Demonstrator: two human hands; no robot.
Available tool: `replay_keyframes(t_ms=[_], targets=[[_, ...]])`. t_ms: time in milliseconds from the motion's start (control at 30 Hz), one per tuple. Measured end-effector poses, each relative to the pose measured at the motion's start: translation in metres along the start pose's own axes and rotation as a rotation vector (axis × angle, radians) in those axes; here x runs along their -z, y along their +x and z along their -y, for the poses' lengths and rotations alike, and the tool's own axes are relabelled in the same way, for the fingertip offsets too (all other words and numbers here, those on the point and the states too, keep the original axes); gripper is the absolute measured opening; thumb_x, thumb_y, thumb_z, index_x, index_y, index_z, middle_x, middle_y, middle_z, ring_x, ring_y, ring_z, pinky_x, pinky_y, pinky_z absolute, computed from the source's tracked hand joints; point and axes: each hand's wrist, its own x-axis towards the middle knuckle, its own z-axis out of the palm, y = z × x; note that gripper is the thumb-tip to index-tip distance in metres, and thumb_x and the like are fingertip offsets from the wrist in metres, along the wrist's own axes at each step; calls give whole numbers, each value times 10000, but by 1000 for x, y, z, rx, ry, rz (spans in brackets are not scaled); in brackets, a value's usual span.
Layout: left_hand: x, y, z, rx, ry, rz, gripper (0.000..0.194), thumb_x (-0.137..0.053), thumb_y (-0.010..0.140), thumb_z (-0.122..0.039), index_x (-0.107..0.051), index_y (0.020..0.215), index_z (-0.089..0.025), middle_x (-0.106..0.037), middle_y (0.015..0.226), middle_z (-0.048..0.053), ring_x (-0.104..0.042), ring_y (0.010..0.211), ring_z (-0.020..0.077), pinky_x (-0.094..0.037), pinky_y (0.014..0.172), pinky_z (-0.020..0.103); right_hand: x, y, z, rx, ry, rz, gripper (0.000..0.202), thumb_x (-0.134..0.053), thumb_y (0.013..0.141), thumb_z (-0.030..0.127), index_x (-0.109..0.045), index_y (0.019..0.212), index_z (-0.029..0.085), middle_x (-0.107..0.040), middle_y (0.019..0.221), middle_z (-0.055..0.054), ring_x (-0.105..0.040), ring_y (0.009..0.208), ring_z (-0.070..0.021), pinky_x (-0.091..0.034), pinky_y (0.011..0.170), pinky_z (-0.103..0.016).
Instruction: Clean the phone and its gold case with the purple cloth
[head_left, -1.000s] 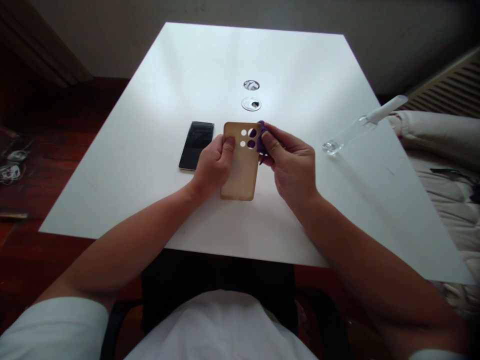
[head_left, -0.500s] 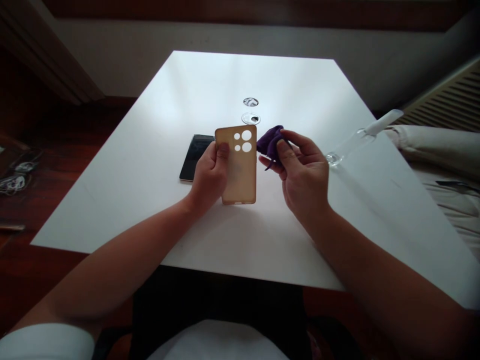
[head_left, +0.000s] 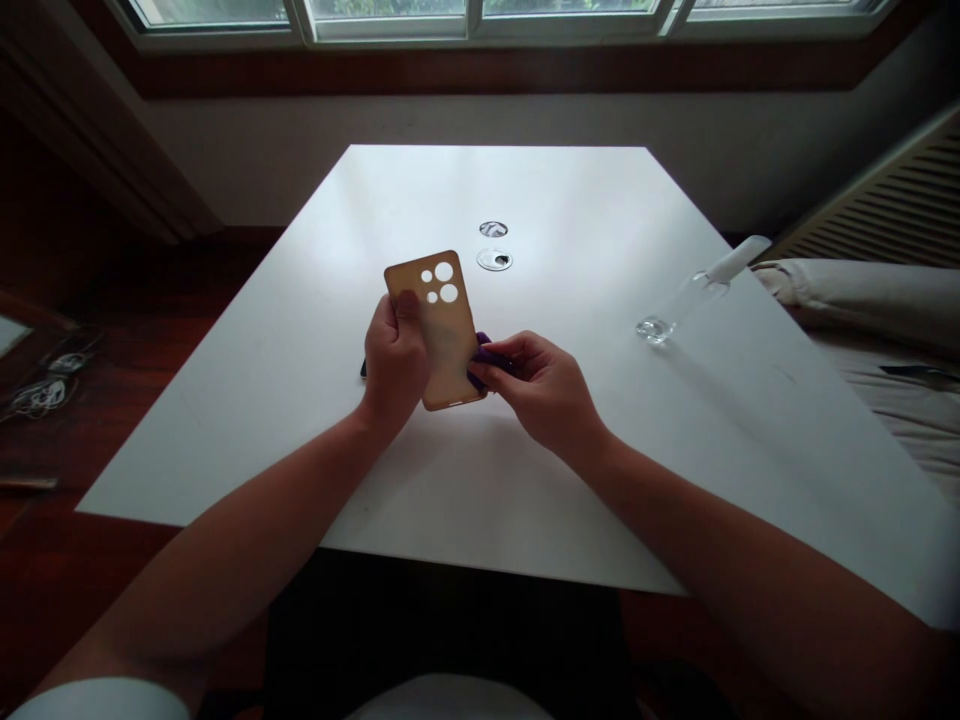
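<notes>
My left hand (head_left: 397, 355) grips a translucent yellowish-brown phone case (head_left: 448, 345) by its left edge, thumb on the face. The case is tilted and held above the table, its camera holes at the top. My right hand (head_left: 544, 385) pinches a purple cloth (head_left: 481, 372) against the lower right edge of the case. Most of the cloth is hidden by my fingers and the case. Behind my left hand only a dark corner of a phone (head_left: 364, 369) shows on the table.
On the right of the white table (head_left: 600, 220) lies a clear bottle (head_left: 686, 295) with a white top. Two round fittings, a silvery disc (head_left: 493, 229) and a ringed hole cover (head_left: 495, 260), sit mid-table. A cushioned seat (head_left: 847, 290) stands at the right, with cables (head_left: 45, 395) at far left.
My right hand has brought the purple cloth left and down onto the case's edge. The case has shifted left and tilted, covering most of the phone. The view has tipped up, showing the window.
</notes>
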Motion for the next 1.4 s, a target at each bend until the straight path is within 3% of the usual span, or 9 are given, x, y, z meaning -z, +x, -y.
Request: replay_keyframes(t_ms=[100,300,633,767,867,1033,1133,1233,1400], targets=[[-3,-4,-3,2,-24,-67,427,-330,1018,-626,-500,956,-240,-629,904,46,-599,773,176,-480,628,280,0,1,7,55,36,-86,238,-854,774,349,-715,935,243,-776,940,-17,-750,874,-209,-658,808,-405],[-11,-19,-13,-5,25,184,353,-441,1014,-550,-563,935,-228,-630,845,28,-567,729,167,-445,609,266,13,13,21,168,17,-287,238,-812,825,352,-664,993,272,-764,954,-2,-756,869,-198,-657,791,-398],[-7,-23,-20,16,55,192,372,-473,999,-548,-563,857,-215,-598,768,10,-545,690,154,-425,575,249,17,12,23,227,-123,-231,245,-802,819,322,-653,1009,289,-718,907,15,-720,775,-184,-623,735,-352],[-8,-22,-17,92,-117,345,362,-539,961,-565,-586,1081,-227,-673,874,29,-613,719,171,-458,583,249,23,19,23,245,-115,-348,255,-809,815,346,-643,996,274,-701,886,15,-707,762,-172,-617,703,-324],[-10,-21,-14,100,-130,442,352,-541,960,-546,-602,1084,-222,-698,945,43,-640,812,191,-485,638,255,31,28,19,295,-94,-430,263,-796,835,372,-646,1020,261,-715,954,-1,-714,828,-178,-624,744,-335],[-10,-19,-12,17,47,408,300,-496,996,-470,-642,1060,-216,-709,963,40,-631,846,190,-470,676,257,38,29,19,413,-342,-495,230,-740,897,350,-681,1094,249,-736,994,-22,-720,883,-190,-615,806,-349],[-8,-18,-14,-37,125,431,308,-470,1015,-455,-660,1047,-215,-706,909,30,-621,796,179,-440,667,259,38,23,26,538,-585,-339,237,-675,947,283,-692,1181,255,-747,1137,-53,-733,964,-210,-623,826,-351],[-8,-18,-15,-57,135,441,322,-452,1026,-463,-660,1043,-218,-704,890,26,-619,776,177,-429,670,264,40,22,28,661,-738,-138,306,-595,983,201,-692,1268,254,-647,1410,-87,-669,1224,-257,-593,995,-410],[-6,-20,-18,-74,176,440,317,-449,1029,-449,-667,1068,-222,-718,909,39,-637,785,190,-438,671,271,43,26,26,749,-823,-112,392,-533,996,123,-673,1330,273,-589,1484,-84,-626,1303,-263,-564,1056,-460]])
